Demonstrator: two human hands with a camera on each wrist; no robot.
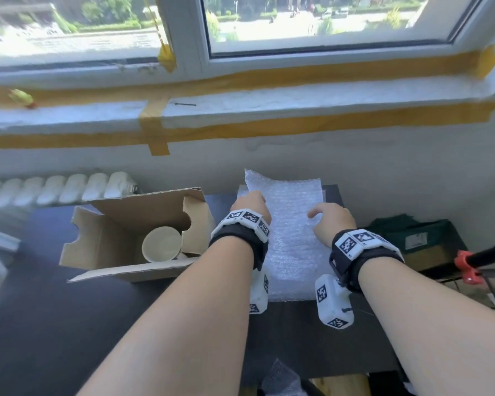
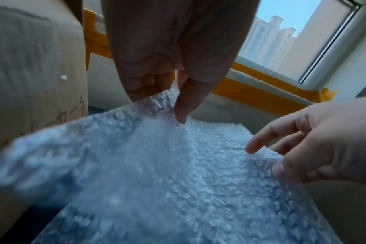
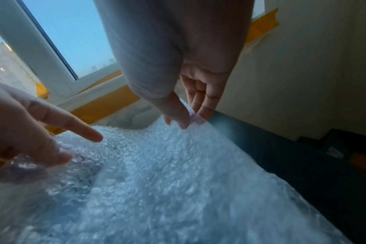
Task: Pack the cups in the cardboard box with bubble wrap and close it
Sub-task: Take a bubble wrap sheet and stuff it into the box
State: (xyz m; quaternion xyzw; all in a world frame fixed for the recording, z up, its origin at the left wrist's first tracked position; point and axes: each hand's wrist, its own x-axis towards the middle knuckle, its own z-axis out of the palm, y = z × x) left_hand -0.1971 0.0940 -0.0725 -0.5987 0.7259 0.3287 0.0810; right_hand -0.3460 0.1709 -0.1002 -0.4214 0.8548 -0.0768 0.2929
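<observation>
While the left hand [image 1: 250, 205] pinches the bubble wrap sheet [image 1: 290, 230] at its left edge between thumb and curled fingers, the right hand [image 1: 333, 221] pinches the opposite edge, index finger lifted clear. Clear, pebbled with small bubbles, the sheet shows whitish-blue, its far end raised and curling up off the dark table [image 1: 297, 332], its near end lying flat there. Just to the left stands the cardboard box [image 1: 109, 244], flaps open, with a pale cream cup [image 1: 162, 244] upright inside at its right end. Beyond runs the windowsill [image 1: 269, 104], striped with yellow tape.
</observation>
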